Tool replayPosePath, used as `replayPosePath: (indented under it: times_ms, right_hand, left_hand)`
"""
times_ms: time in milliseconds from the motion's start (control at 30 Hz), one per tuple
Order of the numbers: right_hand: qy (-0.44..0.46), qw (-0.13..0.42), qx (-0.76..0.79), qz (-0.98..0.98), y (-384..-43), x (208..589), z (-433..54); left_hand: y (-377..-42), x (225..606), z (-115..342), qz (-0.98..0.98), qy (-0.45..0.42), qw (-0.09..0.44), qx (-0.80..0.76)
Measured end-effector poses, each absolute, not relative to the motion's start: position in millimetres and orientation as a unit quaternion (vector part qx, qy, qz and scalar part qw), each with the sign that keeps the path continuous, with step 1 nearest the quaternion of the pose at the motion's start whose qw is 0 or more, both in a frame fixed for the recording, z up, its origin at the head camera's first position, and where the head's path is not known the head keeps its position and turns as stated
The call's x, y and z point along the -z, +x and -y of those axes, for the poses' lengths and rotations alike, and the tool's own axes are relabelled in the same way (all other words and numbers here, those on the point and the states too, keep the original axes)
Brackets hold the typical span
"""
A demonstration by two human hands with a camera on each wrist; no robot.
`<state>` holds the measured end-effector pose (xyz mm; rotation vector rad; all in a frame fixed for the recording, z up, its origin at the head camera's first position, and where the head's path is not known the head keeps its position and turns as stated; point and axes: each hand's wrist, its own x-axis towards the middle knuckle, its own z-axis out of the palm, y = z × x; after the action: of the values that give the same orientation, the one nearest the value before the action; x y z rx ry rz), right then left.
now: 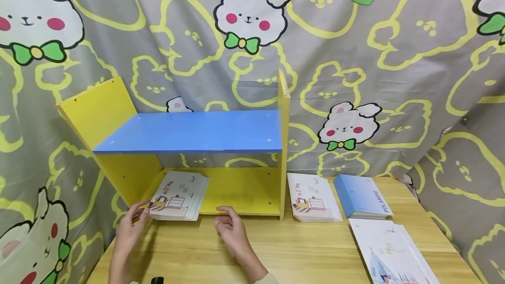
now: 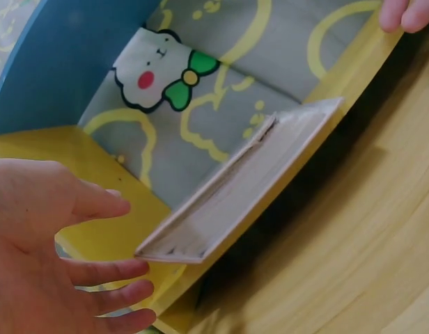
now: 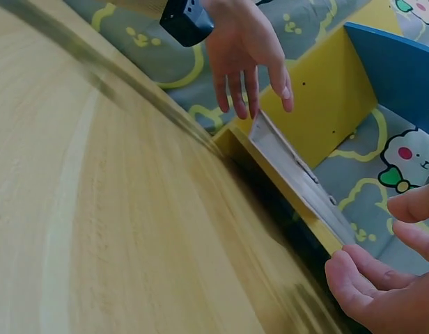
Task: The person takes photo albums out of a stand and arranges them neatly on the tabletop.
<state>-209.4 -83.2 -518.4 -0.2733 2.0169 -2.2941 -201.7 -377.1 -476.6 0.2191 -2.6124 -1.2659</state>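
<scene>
A pale book with a drawing of a furnished room on its cover lies flat on the yellow bottom board of a small shelf, its near end jutting past the front edge. My left hand is at the book's left side, fingertips right at its corner; in the left wrist view its fingers are spread and fairly straight. Off the book's right side, near the board's front edge, is my right hand, with nothing in its loosely bent fingers.
The shelf has yellow side panels and a blue upper board. Right of it on the wooden table lie a similar book, a blue box-like book marked POLAROID and another pale book. A patterned curtain hangs behind.
</scene>
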Motion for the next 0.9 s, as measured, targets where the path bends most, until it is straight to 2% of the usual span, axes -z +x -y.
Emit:
replayPosePath:
  times_ms: [233, 467, 667, 900]
  right_hand:
    - [-0.093, 0.051, 0.746, -0.657, -210.9, 520.5, 90.9]
    - [-0.096, 0.058, 0.748, -0.654, -215.4, 521.8, 100.8]
    - [-0.102, 0.065, 0.741, -0.660, -216.0, 522.2, 113.3]
    - [-0.092, 0.065, 0.739, -0.664, -218.1, 523.0, 123.1]
  left_hand:
    - [-206.6, 485.5, 379.8, 0.891, 0.068, 0.117, 0.432]
    - [-213.5, 491.6, 381.2, 0.892, 0.068, 0.084, 0.439]
    - [-214.5, 497.9, 384.2, 0.880, 0.054, 0.099, 0.461]
    - [-215.5, 505.5, 385.4, 0.861, 0.058, 0.067, 0.500]
